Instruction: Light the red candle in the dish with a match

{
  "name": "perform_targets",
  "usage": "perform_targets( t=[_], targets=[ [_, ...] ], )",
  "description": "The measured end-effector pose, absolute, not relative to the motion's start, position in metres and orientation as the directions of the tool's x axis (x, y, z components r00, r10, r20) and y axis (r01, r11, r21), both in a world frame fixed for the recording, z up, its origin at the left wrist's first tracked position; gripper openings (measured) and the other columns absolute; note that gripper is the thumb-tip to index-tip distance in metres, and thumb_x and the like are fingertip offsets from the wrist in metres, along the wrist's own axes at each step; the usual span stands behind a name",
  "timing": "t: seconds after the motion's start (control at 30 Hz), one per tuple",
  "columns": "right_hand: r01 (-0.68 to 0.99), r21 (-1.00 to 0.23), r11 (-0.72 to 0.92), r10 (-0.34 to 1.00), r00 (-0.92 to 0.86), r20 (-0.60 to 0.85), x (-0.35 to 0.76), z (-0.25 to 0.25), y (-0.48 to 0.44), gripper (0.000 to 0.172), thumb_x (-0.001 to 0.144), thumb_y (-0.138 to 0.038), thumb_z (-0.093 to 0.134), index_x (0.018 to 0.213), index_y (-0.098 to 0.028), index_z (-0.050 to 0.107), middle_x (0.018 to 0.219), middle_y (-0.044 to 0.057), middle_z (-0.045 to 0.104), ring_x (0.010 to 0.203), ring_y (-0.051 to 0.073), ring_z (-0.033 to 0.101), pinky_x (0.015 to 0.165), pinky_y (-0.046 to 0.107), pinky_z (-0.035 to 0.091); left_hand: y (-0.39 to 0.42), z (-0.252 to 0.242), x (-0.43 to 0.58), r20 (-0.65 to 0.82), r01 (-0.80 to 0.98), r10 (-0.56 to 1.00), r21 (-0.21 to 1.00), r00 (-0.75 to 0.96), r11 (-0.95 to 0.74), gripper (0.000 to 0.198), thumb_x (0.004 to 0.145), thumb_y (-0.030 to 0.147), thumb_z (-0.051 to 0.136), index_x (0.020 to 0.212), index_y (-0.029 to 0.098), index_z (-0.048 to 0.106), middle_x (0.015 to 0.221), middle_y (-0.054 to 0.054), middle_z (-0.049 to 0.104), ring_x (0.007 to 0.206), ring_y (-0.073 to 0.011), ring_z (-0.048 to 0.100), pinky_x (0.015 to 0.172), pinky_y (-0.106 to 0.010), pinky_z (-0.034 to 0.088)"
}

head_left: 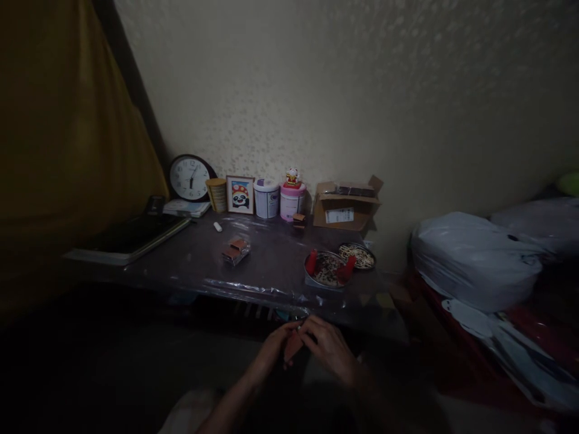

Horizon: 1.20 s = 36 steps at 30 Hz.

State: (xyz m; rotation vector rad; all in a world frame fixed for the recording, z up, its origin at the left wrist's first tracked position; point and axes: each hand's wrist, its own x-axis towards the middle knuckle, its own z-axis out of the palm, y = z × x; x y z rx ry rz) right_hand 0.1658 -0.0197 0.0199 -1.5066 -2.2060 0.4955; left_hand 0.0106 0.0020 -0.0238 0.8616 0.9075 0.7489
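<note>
Watching from the head camera, low centre of the frame: the left hand (274,345) and right hand (326,343) are brought together below the table edge, fingers of both pinched on a small reddish-orange flat piece (292,348). The light is too dim for me to tell what the piece is.

Progress, my judgement only: one piece is in hand and being worked. A small stack of brown-and-orange flat packets (236,249) lies on the dark plastic-covered tabletop (190,259), centre-left, untouched. I cannot tell how many are finished.

Containers:
- Round metal tray (326,269), right of centre, near the table's front edge: dark speckled bits, plus two red upright pieces at its rim.
- Smaller round dish (357,255), touching or just behind the tray: pale thin sticks.
- Open brown cardboard box (345,207) against the wall: dark flat items along its top.
- White cylindrical tin (266,199) and pink cylindrical tin (292,202), both lidded, contents hidden.

Far right: bulging white plastic bag (474,259), closed.
</note>
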Motion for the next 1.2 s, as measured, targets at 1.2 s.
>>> perform_targets(
  t=[1.2],
  targets=[
    [0.237,-0.945,0.224,0.972,0.015,0.234,0.166,0.011,-0.007,0.028,0.083,-0.046,0.052,0.080,-0.019,0.055,0.075,0.004,0.066,0.073,0.019,0.065,0.070,0.029,0.050,-0.003,-0.001,0.008,-0.304,-0.438,0.861,0.762,0.409,0.477,0.036,0.073,0.034,0.051,0.103,0.016,0.060,0.075,-0.003,0.065,0.046,-0.0075,0.047,0.042,-0.019,0.028]
  ],
)
